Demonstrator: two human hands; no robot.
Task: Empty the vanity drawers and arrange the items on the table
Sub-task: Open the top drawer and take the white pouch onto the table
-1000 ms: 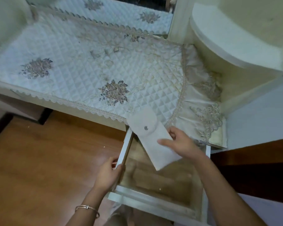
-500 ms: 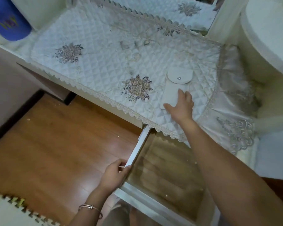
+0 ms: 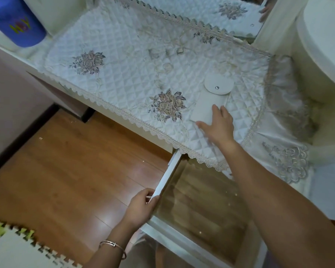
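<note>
Blue, a container [image 3: 17,22] is seen at the back left corner of the tabletop, which is covered by a quilted cloth [image 3: 124,74]. Below the front edge, the left side wall of the pulled-out drawer [image 3: 167,178] is gripped by the left hand [image 3: 141,206], with its fingers curled over the rim. Further right, a white pouch [image 3: 207,101] is laid flat on the cloth, towards the front edge and right of the middle. Its round flap is closed by a metal snap. Its near end is touched by the right hand [image 3: 219,126], fingers straight and spread, with nothing clasped. The pouch is judged light, thin and soft, and likely to bend if lifted by one end. It would best be taken across its long sides at the middle. The glossy cloth may be dragged if the pouch is slid.
</note>
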